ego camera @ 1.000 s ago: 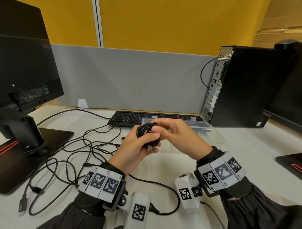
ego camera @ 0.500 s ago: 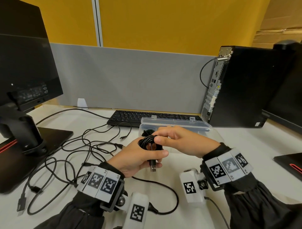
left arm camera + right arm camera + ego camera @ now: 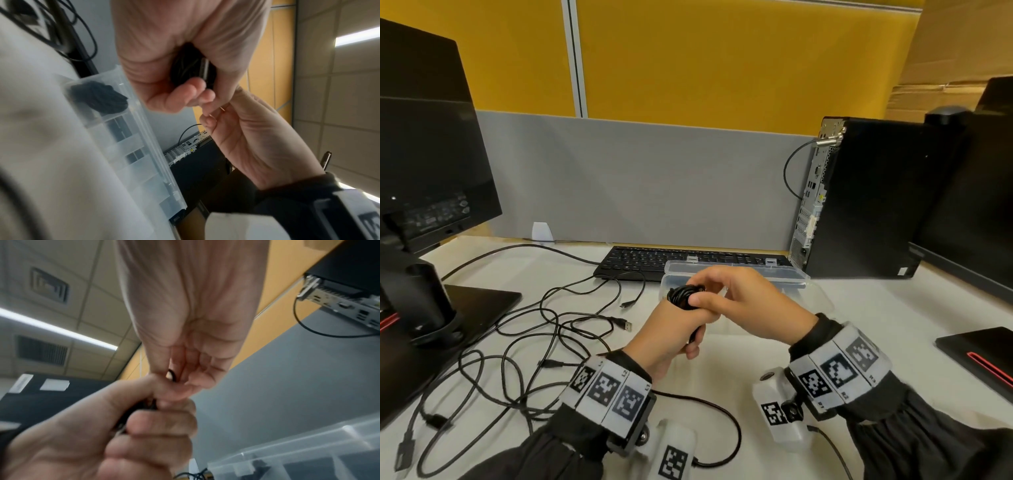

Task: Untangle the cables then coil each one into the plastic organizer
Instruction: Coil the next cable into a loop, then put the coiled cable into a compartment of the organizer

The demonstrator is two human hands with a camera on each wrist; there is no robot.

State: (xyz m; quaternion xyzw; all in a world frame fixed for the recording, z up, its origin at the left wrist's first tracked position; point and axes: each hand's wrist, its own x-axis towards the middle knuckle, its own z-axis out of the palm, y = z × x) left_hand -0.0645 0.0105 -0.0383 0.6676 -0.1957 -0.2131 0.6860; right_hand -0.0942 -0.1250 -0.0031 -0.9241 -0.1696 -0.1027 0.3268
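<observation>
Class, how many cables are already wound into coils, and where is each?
2. The held coil sits in the left hand, right hand pinching its top. The stored coil lies in the plastic organizer's end compartment. Hands cover part of the organizer; more may be hidden.

Organizer (image 3: 787, 274): lying on the surface (image 3: 859, 308), just before the keyboard (image 3: 654, 260).
Coiled cable (image 3: 98, 97): sitting in the organizer's end compartment.
Loose cables (image 3: 534, 329): sprawling left of the organizer.
Computer tower (image 3: 859, 198): standing right of the keyboard.
Monitor (image 3: 421, 137): standing far left.
</observation>
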